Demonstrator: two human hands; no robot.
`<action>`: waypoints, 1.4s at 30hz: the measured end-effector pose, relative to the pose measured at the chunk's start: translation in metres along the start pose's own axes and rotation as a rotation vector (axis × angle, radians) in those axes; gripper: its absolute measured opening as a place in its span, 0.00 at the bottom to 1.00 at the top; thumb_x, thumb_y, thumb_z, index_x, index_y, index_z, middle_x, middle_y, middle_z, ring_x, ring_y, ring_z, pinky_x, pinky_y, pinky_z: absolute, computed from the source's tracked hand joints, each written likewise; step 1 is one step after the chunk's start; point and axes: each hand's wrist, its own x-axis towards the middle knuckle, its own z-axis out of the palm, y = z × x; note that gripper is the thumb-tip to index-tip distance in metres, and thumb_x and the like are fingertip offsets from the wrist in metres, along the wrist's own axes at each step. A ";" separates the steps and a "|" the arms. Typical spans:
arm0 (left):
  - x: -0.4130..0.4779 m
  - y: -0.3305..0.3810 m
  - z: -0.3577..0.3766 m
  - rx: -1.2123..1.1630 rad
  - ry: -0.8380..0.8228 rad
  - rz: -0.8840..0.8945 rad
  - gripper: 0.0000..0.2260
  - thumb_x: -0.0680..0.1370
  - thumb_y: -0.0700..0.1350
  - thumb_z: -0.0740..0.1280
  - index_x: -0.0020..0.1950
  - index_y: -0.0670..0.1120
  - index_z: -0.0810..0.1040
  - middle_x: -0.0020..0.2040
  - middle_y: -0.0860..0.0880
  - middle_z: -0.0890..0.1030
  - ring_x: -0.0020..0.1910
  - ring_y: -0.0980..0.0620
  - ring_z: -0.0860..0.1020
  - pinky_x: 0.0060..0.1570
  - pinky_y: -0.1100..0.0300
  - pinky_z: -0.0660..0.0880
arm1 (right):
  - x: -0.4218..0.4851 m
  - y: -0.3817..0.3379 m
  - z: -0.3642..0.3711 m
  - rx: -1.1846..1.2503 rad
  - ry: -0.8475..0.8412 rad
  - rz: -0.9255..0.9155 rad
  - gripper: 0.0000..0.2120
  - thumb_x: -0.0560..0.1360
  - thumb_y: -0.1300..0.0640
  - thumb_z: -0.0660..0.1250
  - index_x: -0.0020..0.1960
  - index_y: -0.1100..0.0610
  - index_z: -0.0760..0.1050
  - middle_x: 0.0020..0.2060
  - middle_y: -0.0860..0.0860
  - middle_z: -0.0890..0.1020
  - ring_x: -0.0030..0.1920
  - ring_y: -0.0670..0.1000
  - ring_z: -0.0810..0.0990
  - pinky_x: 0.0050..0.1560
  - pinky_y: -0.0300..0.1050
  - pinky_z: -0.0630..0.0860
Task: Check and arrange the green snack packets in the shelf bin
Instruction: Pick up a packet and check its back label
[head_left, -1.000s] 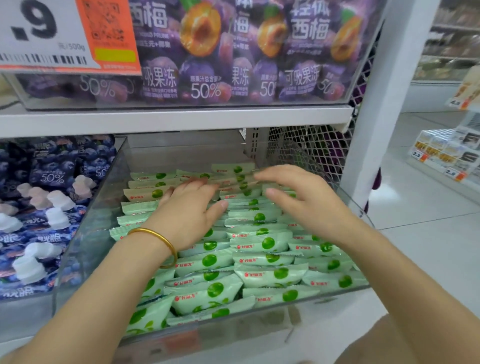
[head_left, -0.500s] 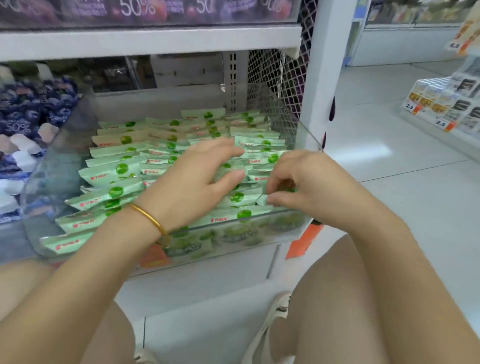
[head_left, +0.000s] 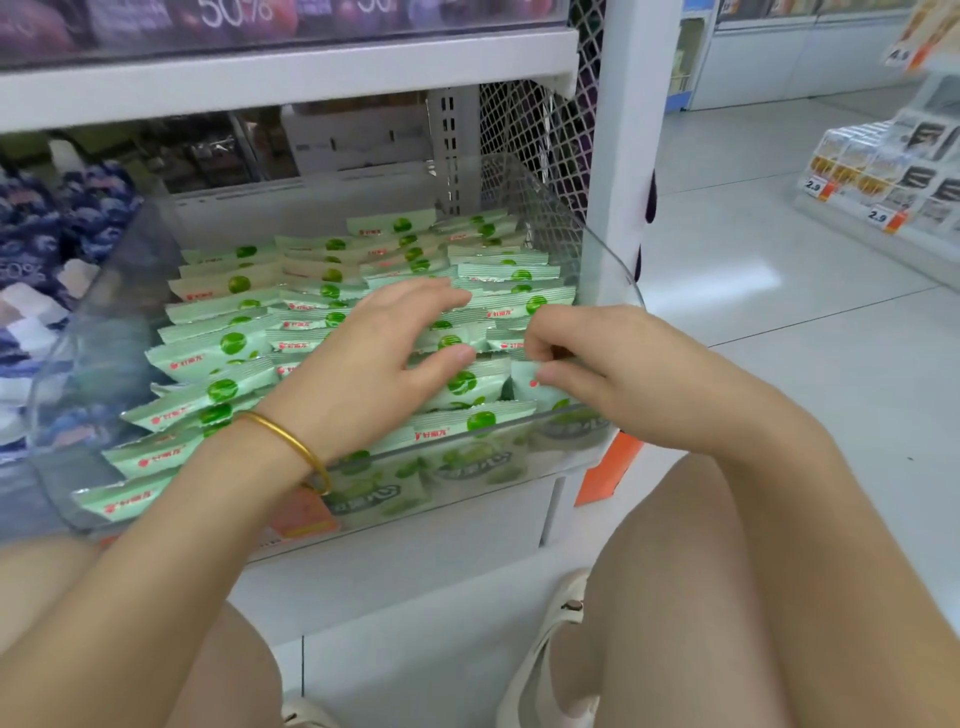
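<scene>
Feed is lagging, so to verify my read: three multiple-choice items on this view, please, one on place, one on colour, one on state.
1. Where in the clear bin is the right hand? A back left; B front right; C outside it.
2. The wrist bangle is? A gold; B silver; C red.
3. The left hand is? A a fist; B lifting a packet; C spread flat on the green packets.
B: it pinches the corner packet at front right. A: it shines yellow. C: fingers straight, palm down.
</scene>
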 end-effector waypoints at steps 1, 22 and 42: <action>0.000 0.000 0.000 0.001 -0.004 0.003 0.22 0.78 0.51 0.63 0.71 0.51 0.67 0.72 0.52 0.65 0.72 0.56 0.60 0.66 0.69 0.51 | -0.001 0.001 -0.001 0.047 0.021 0.011 0.05 0.78 0.58 0.61 0.44 0.54 0.66 0.32 0.45 0.70 0.34 0.46 0.68 0.38 0.49 0.68; -0.003 0.006 -0.024 -0.742 0.179 -0.094 0.10 0.72 0.43 0.71 0.51 0.51 0.76 0.48 0.50 0.84 0.47 0.48 0.82 0.48 0.53 0.79 | 0.066 -0.042 -0.021 0.530 0.547 -0.157 0.04 0.71 0.63 0.71 0.45 0.58 0.82 0.37 0.43 0.81 0.39 0.38 0.78 0.41 0.33 0.75; -0.010 -0.020 -0.038 -0.817 0.200 -0.298 0.10 0.77 0.41 0.64 0.58 0.42 0.76 0.52 0.39 0.81 0.44 0.51 0.76 0.32 0.68 0.73 | 0.074 -0.026 0.026 1.103 0.366 0.065 0.06 0.72 0.54 0.67 0.48 0.53 0.77 0.38 0.51 0.84 0.36 0.47 0.81 0.32 0.39 0.76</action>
